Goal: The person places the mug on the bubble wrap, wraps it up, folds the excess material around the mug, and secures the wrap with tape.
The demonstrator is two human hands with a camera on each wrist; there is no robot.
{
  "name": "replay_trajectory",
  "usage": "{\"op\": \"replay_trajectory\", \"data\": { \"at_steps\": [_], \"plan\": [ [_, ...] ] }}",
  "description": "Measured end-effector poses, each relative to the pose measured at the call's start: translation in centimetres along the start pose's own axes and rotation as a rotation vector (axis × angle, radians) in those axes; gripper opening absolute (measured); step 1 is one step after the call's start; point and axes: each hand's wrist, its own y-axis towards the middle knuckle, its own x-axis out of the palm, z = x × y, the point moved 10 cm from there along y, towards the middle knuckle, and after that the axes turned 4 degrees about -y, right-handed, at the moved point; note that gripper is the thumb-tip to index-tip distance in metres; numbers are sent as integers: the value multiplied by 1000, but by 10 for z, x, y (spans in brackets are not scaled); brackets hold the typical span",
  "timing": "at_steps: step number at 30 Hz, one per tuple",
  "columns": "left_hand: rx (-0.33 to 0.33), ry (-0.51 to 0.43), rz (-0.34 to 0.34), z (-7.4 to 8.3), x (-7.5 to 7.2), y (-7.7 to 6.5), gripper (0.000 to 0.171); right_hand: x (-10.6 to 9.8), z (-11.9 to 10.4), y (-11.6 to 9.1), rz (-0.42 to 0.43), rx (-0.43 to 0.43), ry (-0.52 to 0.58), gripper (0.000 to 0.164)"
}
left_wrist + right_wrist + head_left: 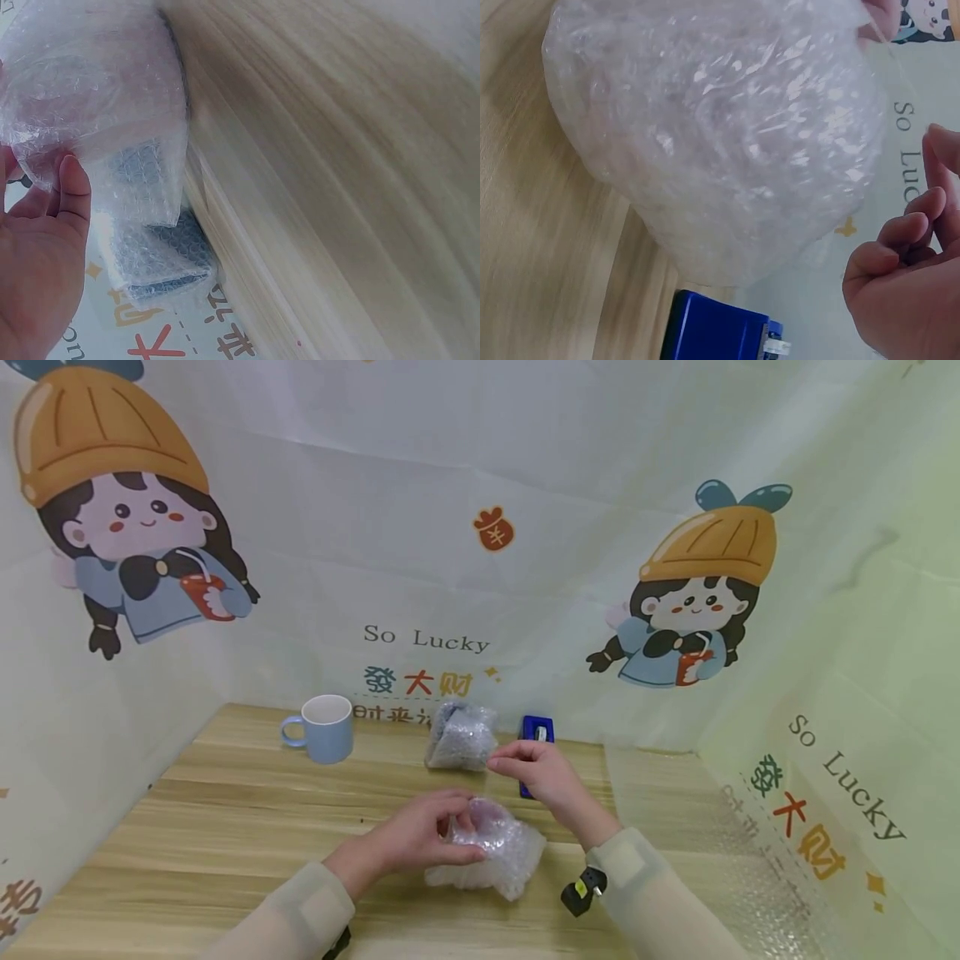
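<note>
My left hand [427,833] grips a bubble-wrapped bundle [504,852] low over the front of the table, thumb on the near side. Something pinkish shows faintly through its wrap; the layers hide its shape. In the left wrist view, the thumb and fingers pinch a fold of the bubble wrap [112,82]. My right hand [543,777] is raised beyond the bundle, its thumb and index fingertips together. From those fingertips a thin strip of clear tape [896,60] stretches toward the bundle. Partly behind the right hand lies a blue tape dispenser [537,727].
A second bubble-wrapped bundle [468,739] sits at the back middle of the wooden table [247,810]. To its left stands a light blue mug [328,735], handle leftward. A loose sheet of bubble wrap [720,852] spreads along the right side. Printed cloth [420,552] hangs behind.
</note>
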Motion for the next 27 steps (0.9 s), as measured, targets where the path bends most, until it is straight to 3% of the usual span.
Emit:
{"op": "replay_trajectory", "data": {
  "at_steps": [16, 21, 27],
  "plan": [
    [8, 21, -10, 0, 2, 1, 29, 13, 25, 13, -10, 48, -178, 15],
    [-20, 13, -23, -2, 3, 0, 28, 17, 29, 11, -29, 54, -214, 12],
    [-27, -2, -29, -3, 4, 0, 28, 26, 38, 7, -88, 118, -200, 13]
  ]
}}
